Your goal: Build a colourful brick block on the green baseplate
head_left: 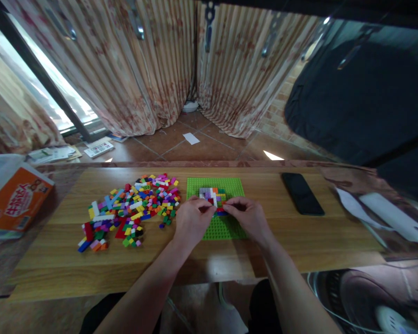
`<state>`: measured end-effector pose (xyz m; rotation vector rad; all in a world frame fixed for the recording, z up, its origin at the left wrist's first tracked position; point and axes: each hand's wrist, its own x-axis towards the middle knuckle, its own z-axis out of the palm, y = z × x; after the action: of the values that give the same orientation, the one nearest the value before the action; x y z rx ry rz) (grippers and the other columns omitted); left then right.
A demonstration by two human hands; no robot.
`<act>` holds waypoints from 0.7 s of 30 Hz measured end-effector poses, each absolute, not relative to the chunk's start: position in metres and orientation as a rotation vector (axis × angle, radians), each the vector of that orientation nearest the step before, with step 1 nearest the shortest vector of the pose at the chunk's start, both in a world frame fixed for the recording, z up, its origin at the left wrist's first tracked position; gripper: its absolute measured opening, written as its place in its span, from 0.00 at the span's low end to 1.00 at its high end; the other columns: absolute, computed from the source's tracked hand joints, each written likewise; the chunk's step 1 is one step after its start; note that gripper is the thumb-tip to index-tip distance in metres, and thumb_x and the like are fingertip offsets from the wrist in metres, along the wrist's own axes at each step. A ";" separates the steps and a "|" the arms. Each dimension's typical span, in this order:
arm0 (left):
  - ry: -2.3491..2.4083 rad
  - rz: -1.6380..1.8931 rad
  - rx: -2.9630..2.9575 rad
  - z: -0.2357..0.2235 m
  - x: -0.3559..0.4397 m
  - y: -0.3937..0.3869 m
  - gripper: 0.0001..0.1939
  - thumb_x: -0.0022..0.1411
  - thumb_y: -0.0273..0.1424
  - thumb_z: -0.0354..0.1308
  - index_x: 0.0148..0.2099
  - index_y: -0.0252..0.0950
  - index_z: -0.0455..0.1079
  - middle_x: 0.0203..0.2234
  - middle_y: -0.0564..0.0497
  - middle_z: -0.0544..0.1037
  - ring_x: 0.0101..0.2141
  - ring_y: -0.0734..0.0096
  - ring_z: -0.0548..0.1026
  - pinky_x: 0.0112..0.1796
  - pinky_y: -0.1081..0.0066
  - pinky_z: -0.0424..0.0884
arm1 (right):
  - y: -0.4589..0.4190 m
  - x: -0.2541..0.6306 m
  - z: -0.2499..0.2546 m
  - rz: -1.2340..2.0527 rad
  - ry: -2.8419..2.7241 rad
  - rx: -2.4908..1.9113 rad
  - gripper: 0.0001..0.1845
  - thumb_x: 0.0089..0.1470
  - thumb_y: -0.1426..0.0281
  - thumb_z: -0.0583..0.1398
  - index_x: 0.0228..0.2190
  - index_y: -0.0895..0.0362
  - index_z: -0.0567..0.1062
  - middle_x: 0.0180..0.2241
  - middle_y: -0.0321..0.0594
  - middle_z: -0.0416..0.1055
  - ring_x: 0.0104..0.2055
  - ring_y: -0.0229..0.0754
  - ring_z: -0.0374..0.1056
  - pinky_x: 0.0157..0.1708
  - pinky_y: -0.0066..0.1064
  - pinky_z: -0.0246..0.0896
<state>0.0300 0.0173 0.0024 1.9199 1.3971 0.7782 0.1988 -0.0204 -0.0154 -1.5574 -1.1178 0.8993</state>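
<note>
A block of colourful toy bricks (206, 191), with white, grey, orange, green and red parts, stands on a green studded baseplate (218, 182). My left hand (194, 220) reaches over its left and front side, thumb and forefinger pinched near a white part; what they hold is too small to make out. From the right, my right hand (248, 215) has its thumb and forefinger closed at the block's right edge, where a bit of red brick shows at the fingertips. The fingers hide part of the block's front.
Left of the baseplate spreads a heap of loose toy bricks (135, 204) on the wooden table (66, 269). A black phone (302, 194) lies at the right. An orange-and-white box (16, 199) stands beyond the left end; a white power strip (393, 215) lies past the right end.
</note>
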 end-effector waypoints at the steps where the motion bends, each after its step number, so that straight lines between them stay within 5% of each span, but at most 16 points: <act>1: 1.397 0.777 1.918 0.003 0.030 0.017 0.07 0.58 0.32 0.61 0.30 0.39 0.79 0.28 0.52 0.78 0.29 0.73 0.74 0.33 0.73 0.66 | -0.020 0.198 -0.017 0.891 -1.100 -1.568 0.14 0.42 0.58 0.68 0.26 0.56 0.79 0.26 0.38 0.77 0.29 0.39 0.70 0.32 0.32 0.64; 13: 1.430 0.754 1.882 0.002 0.034 0.019 0.08 0.56 0.30 0.62 0.25 0.36 0.75 0.24 0.53 0.75 0.26 0.74 0.71 0.31 0.73 0.64 | -0.016 0.198 -0.013 0.921 -1.167 -1.614 0.13 0.41 0.59 0.67 0.23 0.56 0.78 0.25 0.38 0.76 0.28 0.40 0.69 0.32 0.32 0.63; 21: 1.298 0.785 1.943 0.005 0.026 0.018 0.15 0.62 0.32 0.54 0.24 0.35 0.69 0.22 0.54 0.70 0.26 0.75 0.68 0.30 0.74 0.60 | -0.015 0.204 -0.019 0.965 -0.996 -1.576 0.24 0.43 0.48 0.64 0.25 0.58 0.79 0.23 0.39 0.75 0.25 0.41 0.69 0.28 0.32 0.65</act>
<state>0.0257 0.0177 0.0053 1.9435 1.2981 0.7854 0.2043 -0.0148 -0.0190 -1.5759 -0.9955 0.9651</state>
